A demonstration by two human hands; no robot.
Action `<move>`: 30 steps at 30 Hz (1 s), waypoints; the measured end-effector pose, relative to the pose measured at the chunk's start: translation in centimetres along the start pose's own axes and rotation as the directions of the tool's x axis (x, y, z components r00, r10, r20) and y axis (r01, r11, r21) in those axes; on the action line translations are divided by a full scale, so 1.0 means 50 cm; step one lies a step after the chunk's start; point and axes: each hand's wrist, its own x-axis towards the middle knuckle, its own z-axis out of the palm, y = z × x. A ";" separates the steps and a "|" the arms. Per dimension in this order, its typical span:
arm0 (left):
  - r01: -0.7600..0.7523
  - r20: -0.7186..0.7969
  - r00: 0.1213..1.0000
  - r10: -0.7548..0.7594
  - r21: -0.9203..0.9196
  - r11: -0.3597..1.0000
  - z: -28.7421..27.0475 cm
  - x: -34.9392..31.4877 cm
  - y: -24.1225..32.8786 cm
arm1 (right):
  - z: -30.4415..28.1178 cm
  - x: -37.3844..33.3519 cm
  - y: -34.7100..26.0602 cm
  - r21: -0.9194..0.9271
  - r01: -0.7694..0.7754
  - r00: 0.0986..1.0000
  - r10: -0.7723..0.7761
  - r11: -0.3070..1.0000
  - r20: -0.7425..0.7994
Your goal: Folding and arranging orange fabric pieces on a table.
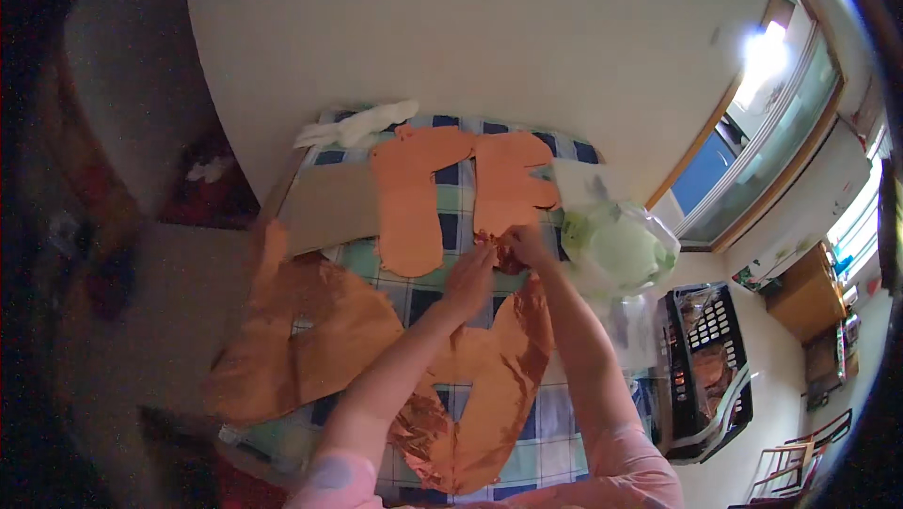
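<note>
Both hands meet near the middle of the cloth-covered table. My left hand [472, 279] and my right hand [527, 245] are closed on a crumpled bit of shiny rose-gold foil [509, 261]. That foil sits at the lower end of a flat, orange-pink foil balloon [511, 175]; whether the two are one piece I cannot tell. Left of it lies another flat foil balloon [410, 217], bent at its top. Under and in front of my forearms spreads a larger foil balloon [503, 373], and a further one [329, 344] lies to the left, both partly shiny and creased.
A checked cloth [546, 424] covers the table. At the back left are a white cloth [362, 125] and a brown cardboard sheet [329, 203]. A clear plastic bag with something pale green [616, 250] lies right. Beside the table stands a black basket [710, 443] holding foil.
</note>
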 end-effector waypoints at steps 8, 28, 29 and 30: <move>0.060 0.126 0.988 -0.091 0.227 0.972 0.072 -0.010 -0.031 | -0.113 0.091 -0.158 0.253 0.058 0.826 0.096 0.966 -0.556; 0.128 -0.113 0.982 -0.154 -0.207 0.970 -0.090 -0.006 0.018 | -0.239 -0.120 -0.468 0.078 0.050 0.937 -0.019 0.996 -0.349; 0.030 -0.291 0.952 -0.093 -0.212 0.977 -0.160 -0.004 0.065 | -0.229 -0.157 -0.438 0.062 0.018 0.942 0.004 0.998 -0.336; -0.037 -0.470 0.881 -0.049 -0.172 0.984 -0.257 -0.031 0.088 | -0.196 -0.201 -0.499 0.005 -0.103 0.953 0.100 0.995 -0.287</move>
